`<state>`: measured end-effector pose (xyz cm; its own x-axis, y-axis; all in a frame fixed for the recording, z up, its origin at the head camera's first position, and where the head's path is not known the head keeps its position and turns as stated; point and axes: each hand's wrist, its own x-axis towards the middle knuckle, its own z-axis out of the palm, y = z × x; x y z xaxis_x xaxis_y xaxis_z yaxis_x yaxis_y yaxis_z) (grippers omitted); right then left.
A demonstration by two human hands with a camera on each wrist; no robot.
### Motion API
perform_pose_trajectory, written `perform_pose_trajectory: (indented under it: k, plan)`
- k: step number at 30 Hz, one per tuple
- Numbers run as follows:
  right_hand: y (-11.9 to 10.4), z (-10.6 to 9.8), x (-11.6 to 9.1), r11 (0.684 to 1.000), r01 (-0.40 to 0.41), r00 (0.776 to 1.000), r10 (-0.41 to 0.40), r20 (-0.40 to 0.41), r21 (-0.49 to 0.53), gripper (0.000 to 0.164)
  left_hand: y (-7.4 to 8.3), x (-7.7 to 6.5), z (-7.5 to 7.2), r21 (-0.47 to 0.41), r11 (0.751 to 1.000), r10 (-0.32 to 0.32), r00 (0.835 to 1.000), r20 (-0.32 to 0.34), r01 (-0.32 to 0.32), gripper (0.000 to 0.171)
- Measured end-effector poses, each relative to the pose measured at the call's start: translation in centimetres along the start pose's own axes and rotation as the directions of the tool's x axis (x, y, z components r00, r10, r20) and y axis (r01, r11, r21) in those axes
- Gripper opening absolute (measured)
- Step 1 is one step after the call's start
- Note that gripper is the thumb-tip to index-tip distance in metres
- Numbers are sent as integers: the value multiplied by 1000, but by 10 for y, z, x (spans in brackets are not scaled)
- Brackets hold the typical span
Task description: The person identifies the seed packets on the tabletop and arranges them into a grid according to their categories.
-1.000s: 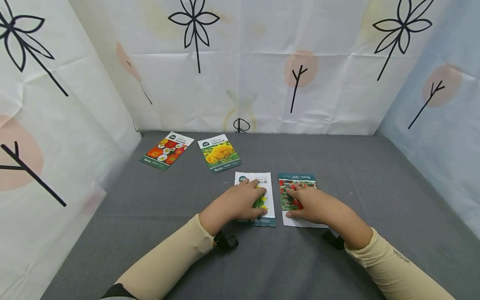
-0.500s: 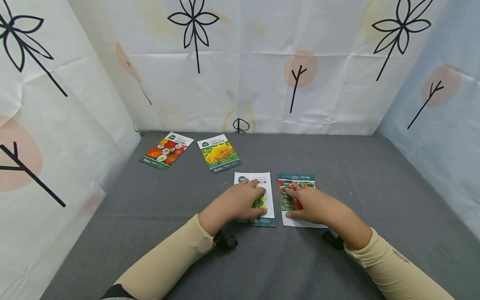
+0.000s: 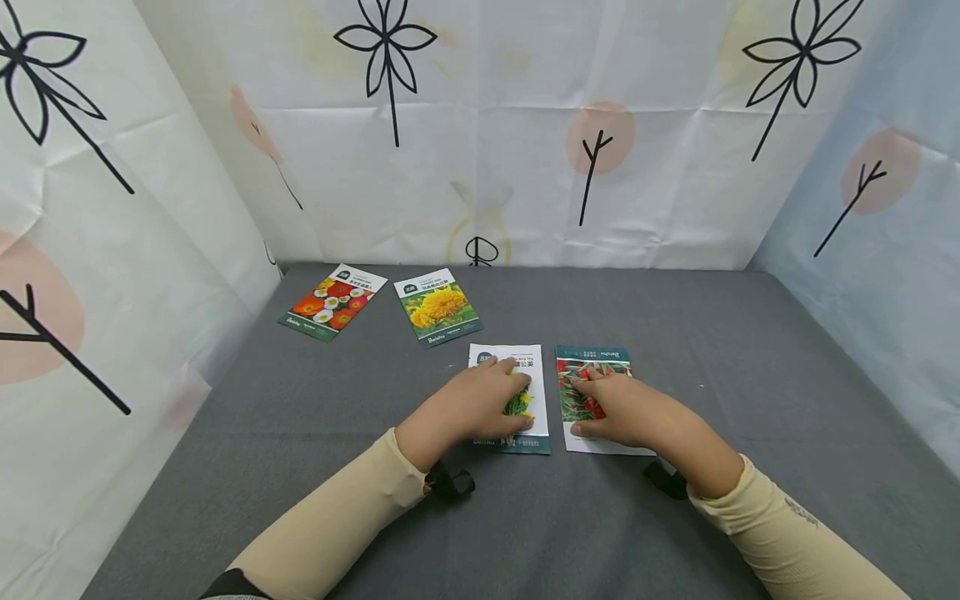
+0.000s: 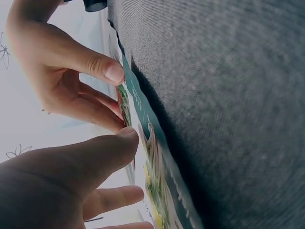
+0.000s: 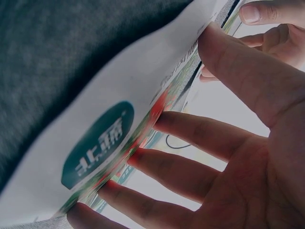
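Observation:
My left hand [image 3: 486, 405] rests on a white seed packet [image 3: 535, 363] with yellow flowers and a green bottom band, its fingers spread over the picture. To its right, my right hand [image 3: 626, 408] touches a second seed packet [image 3: 572, 402] with red fruit, whose green band lies at the far end and whose print reads upside down. In the right wrist view, fingertips [image 5: 167, 120] meet this packet's face, and its white end with the green logo [image 5: 100, 143] shows. In the left wrist view, the left thumb [image 4: 121, 145] lies against the flower packet. Both palms hide part of the printing.
Further back on the left lie a packet with red and white flowers [image 3: 333, 302] and one with yellow flowers [image 3: 438, 308], both turned at an angle. A grey cloth [image 3: 675, 325] covers the table. Printed white curtains [image 3: 487, 125] enclose the back and sides.

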<state>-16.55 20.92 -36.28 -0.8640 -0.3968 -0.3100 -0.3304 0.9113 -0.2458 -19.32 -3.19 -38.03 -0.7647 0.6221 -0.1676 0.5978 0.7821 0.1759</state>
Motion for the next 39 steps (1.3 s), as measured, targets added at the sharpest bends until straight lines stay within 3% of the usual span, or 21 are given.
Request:
perform_pose_trajectory:
  k: [12, 39]
  plan:
    - [-1, 0, 1, 1000, -12, 1000, 12, 2, -20, 80, -5, -3, -5, -8, 1000, 17, 999, -29, -17, 63]
    - [-1, 1, 1, 1000, -18, 1000, 18, 6, -3, 80, -31, -7, -20, -160, 987, -29, 999, -42, 21, 65]
